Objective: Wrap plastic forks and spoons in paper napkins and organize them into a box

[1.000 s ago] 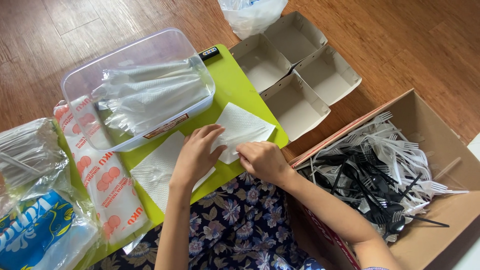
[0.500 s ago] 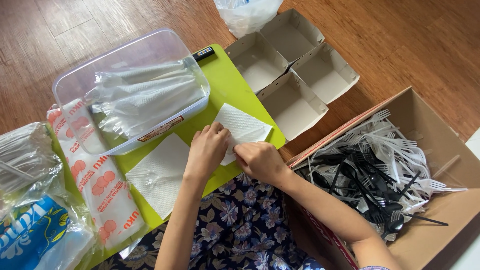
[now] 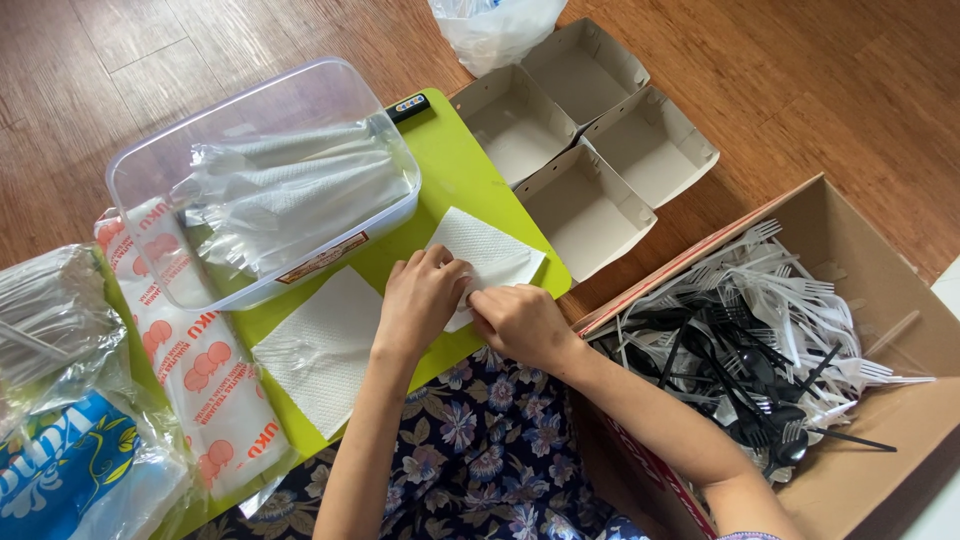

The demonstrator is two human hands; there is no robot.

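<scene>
My left hand (image 3: 420,300) and my right hand (image 3: 518,322) press together on the near edge of a white paper napkin (image 3: 490,252) that lies on a lime-green lap table (image 3: 450,170). Fingers of both hands pinch the napkin's lower corner, where it looks partly folded. Something may be under the napkin; I cannot tell. A second flat white napkin (image 3: 325,350) lies on the table just left of my left forearm.
A clear plastic tub (image 3: 262,180) with wrapped napkin bundles sits at the table's far left. Plastic packs (image 3: 195,365) lie at left. Three open paper trays (image 3: 580,130) rest on the wood floor. A cardboard box (image 3: 860,300) of white and black plastic forks stands at right.
Both hands have drawn closer together on the napkin's near edge, and my left hand has shifted right off the second napkin. The view has shifted slightly.
</scene>
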